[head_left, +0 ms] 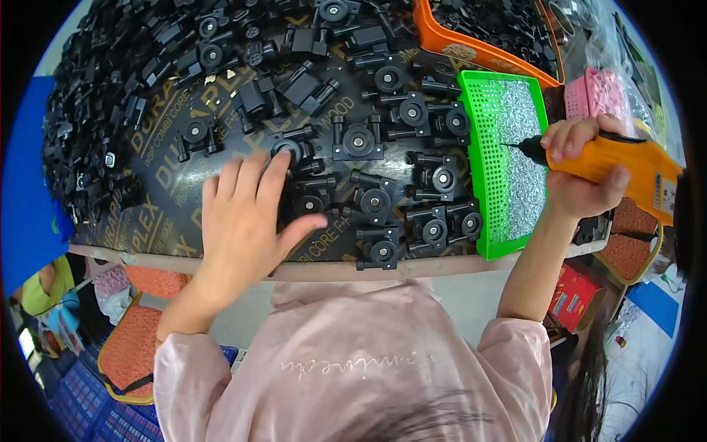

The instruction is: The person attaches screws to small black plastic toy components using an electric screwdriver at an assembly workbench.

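My left hand [243, 214] lies over the dark tabletop with its fingers stretched out and the thumb apart. Its fingertips touch or hover just above a black plastic part with a round metal-centred hub [287, 149]; contact is hard to make out. Several similar black parts [359, 141] stand in loose rows to the right of that hand. My right hand [578, 173] is wrapped around an orange power screwdriver [637, 169]. The tool's thin bit points left, over a green perforated basket [471, 166] filled with small silver screws [515, 147].
Loose black parts [88, 140] are heaped along the table's left and far sides. An orange bin [490, 62] of black pieces sits at the far right, beside a pink basket [578, 99]. The table's near edge [317, 271] runs before my body. A red box [574, 298] stands below right.
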The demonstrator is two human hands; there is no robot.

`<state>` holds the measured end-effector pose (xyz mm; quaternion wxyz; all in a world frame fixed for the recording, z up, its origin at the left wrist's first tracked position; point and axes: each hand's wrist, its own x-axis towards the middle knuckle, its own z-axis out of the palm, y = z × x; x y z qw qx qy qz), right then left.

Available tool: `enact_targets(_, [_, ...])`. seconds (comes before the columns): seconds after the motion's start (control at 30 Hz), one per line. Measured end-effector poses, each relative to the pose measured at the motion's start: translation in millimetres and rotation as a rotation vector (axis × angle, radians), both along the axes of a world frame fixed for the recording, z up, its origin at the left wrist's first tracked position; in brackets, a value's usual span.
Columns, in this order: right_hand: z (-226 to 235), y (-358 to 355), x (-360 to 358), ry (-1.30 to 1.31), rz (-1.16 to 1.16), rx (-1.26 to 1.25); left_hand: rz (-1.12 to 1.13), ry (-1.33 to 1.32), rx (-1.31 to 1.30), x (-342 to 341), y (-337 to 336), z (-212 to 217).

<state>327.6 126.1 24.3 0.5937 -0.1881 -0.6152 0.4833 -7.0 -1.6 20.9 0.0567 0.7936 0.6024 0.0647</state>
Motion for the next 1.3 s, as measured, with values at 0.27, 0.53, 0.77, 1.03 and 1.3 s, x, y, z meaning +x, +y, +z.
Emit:
enact_targets(0.27, [-14,4,0,0.004,-0.050,-0.045,0.133,-0.043,0.026,19,-37,-33])
enact_targets(0.53, [-18,5,1,0.019,-0.084,-0.056,0.053,-0.152,-0.040,31,-26,-33])
enact_targets(0.77, [-22,7,1,0.026,-0.040,-0.070,0.093,-0.190,-0.034,35,-25,-32])
enact_targets(1.03, [-9,4,7,0.032,-0.046,-0.033,0.026,-0.258,-0.021,37,-21,-30])
enact_targets(1.3, [27,-35,-62,0.124,0.295,0.050,0.069,-0.416,-0.004,33,-20,-31])
